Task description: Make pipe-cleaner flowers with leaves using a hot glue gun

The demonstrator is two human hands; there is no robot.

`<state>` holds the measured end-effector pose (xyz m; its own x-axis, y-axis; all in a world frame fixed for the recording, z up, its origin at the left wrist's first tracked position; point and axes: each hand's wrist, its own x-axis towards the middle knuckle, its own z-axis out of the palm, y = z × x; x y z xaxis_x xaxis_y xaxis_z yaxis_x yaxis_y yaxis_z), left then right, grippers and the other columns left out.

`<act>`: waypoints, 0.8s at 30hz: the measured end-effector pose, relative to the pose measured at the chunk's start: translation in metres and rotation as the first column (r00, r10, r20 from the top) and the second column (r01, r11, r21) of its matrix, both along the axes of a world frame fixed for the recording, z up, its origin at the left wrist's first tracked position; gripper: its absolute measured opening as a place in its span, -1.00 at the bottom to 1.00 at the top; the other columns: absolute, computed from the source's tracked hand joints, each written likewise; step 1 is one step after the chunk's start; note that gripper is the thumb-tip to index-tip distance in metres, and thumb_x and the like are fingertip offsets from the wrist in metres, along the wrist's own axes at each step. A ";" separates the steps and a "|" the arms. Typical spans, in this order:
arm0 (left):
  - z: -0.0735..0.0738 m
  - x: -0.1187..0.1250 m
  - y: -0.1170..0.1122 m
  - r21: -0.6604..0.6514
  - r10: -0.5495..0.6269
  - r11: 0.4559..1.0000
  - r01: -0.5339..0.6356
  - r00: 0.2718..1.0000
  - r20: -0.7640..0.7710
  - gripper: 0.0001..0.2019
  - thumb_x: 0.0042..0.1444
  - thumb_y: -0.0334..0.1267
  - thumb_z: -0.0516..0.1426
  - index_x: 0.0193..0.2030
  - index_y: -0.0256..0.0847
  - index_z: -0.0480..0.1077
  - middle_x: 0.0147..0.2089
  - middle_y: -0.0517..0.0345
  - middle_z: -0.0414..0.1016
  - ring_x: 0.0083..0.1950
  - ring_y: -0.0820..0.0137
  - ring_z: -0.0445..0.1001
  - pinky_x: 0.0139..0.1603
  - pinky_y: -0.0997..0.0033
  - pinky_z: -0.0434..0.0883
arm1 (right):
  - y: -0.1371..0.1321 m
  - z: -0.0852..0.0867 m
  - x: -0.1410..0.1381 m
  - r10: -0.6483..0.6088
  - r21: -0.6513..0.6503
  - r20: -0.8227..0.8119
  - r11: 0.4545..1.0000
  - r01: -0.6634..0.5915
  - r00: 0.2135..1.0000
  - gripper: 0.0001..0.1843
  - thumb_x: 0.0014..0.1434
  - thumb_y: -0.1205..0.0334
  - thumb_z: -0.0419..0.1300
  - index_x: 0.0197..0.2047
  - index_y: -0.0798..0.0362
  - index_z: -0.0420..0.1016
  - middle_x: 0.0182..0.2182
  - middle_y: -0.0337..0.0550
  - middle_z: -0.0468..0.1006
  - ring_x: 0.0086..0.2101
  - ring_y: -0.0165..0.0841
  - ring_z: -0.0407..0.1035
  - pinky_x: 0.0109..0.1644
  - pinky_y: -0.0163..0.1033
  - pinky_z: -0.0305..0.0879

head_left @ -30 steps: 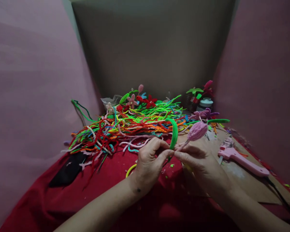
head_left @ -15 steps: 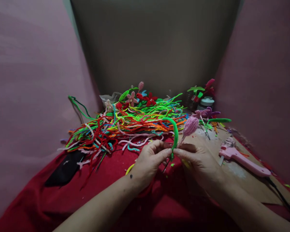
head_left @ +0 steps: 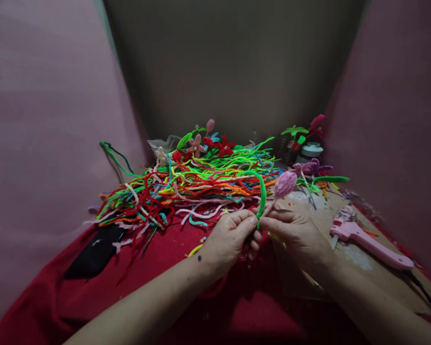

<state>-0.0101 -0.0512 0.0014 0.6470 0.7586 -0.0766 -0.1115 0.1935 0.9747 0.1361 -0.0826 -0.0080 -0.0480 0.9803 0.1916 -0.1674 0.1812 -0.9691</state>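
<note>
My left hand (head_left: 230, 237) and my right hand (head_left: 296, 230) meet at the middle of the view, fingertips pinched together. Between them they hold a green pipe cleaner (head_left: 261, 191) that arches up and to the left, and the thin stem of a pink pipe-cleaner flower bud (head_left: 285, 184), which tilts up to the right. Just behind the hands lies a big heap of coloured pipe cleaners (head_left: 187, 189) on a red cloth (head_left: 158, 268).
A pink glue gun (head_left: 366, 239) with a black cord lies on brown cardboard (head_left: 348, 261) at right. Finished pipe-cleaner flowers (head_left: 215, 143) and a small white jar (head_left: 311, 151) stand at the back. A black object (head_left: 93, 254) lies at left. Pink walls close both sides.
Both hands have shifted slightly away from me and to the right while pinching the green pipe cleaner against the stem. The pink bud has swung left, closer to the green arch.
</note>
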 end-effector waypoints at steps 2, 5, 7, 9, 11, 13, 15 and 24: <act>-0.003 0.001 0.001 -0.034 -0.014 0.999 0.015 1.000 0.016 -0.76 0.11 -0.11 0.08 -0.41 -0.26 0.28 -0.55 0.30 0.26 -0.65 0.65 0.16 -0.67 0.66 0.14 | 0.001 -0.003 0.003 0.008 -0.016 0.006 1.000 -0.008 1.000 -0.80 0.05 0.13 0.25 -0.44 0.06 0.61 -0.43 -0.14 0.48 -0.24 -0.26 0.35 -0.10 -0.13 0.27; -0.003 0.002 0.002 -0.050 -0.040 0.998 0.041 0.999 0.010 -0.73 0.11 -0.10 0.08 -0.46 -0.27 0.25 -0.62 0.36 0.18 -0.68 0.68 0.04 -0.70 0.69 0.05 | 0.002 -0.005 0.008 -0.074 0.031 0.115 0.997 0.071 0.991 -0.81 0.05 0.12 0.25 -0.46 0.03 0.61 -0.36 -0.14 0.50 -0.19 -0.25 0.32 0.00 -0.10 0.18; 0.000 0.003 0.002 -0.039 -0.047 0.998 0.047 0.999 -0.007 -0.73 0.11 -0.11 0.07 -0.47 -0.26 0.24 -0.64 0.37 0.17 -0.70 0.68 0.02 -0.72 0.69 0.03 | 0.003 -0.007 0.008 -0.119 0.067 0.154 0.992 0.110 0.981 -0.81 0.05 0.14 0.25 -0.50 0.01 0.60 -0.36 -0.16 0.50 -0.20 -0.26 0.32 0.02 -0.10 0.15; 0.002 0.004 0.000 0.008 -0.008 1.000 0.008 0.999 -0.049 -0.76 0.12 -0.12 0.06 -0.42 -0.26 0.26 -0.64 0.36 0.22 -0.71 0.67 0.05 -0.74 0.69 0.04 | 0.004 -0.009 0.006 -0.122 0.047 0.086 0.992 0.118 0.989 -0.82 0.03 0.14 0.27 -0.52 0.02 0.59 -0.38 -0.17 0.51 -0.23 -0.28 0.34 -0.02 -0.12 0.18; 0.003 0.006 -0.002 0.051 0.061 0.997 -0.057 0.995 -0.083 -0.79 0.12 -0.13 0.04 -0.36 -0.25 0.24 -0.60 0.31 0.31 -0.72 0.64 0.14 -0.75 0.67 0.10 | 0.003 -0.011 0.001 -0.103 -0.029 -0.055 0.994 0.102 0.993 -0.84 0.00 0.13 0.29 -0.49 0.04 0.58 -0.39 -0.18 0.52 -0.31 -0.31 0.37 -0.14 -0.17 0.25; 0.001 0.007 -0.004 0.075 0.110 0.992 -0.104 0.990 -0.086 -0.81 0.12 -0.12 0.03 -0.30 -0.22 0.19 -0.55 0.28 0.37 -0.71 0.59 0.24 -0.75 0.63 0.17 | 0.002 -0.013 -0.004 -0.089 -0.099 -0.161 0.992 0.073 0.983 -0.83 -0.03 0.12 0.31 -0.47 0.05 0.56 -0.47 -0.20 0.52 -0.44 -0.35 0.37 -0.30 -0.21 0.27; -0.004 0.007 -0.005 0.150 0.147 0.980 -0.133 0.985 -0.089 -0.83 0.14 -0.13 0.02 -0.27 -0.19 0.17 -0.55 0.29 0.36 -0.68 0.54 0.29 -0.71 0.58 0.23 | 0.001 -0.014 -0.009 -0.086 -0.125 -0.197 0.990 0.062 0.977 -0.83 -0.02 0.13 0.31 -0.49 0.06 0.54 -0.59 -0.24 0.47 -0.55 -0.40 0.33 -0.40 -0.25 0.23; -0.025 -0.001 -0.002 0.907 0.432 0.421 -0.013 0.882 -0.188 -0.90 0.17 -0.39 -0.05 -0.22 -0.21 0.25 -0.37 0.12 0.38 -0.38 0.44 0.39 -0.33 0.47 0.30 | 0.003 -0.017 -0.013 -0.177 -0.128 -0.158 0.979 0.157 0.971 -0.90 -0.04 0.19 0.32 -0.41 0.01 0.61 -0.46 -0.25 0.54 -0.41 -0.38 0.34 -0.28 -0.26 0.20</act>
<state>-0.0114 -0.0535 -0.0237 0.5248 0.6603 0.5372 0.3585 -0.7439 0.5640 0.1234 -0.0800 -0.0246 0.1415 0.9875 0.0695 -0.3062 0.1105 -0.9455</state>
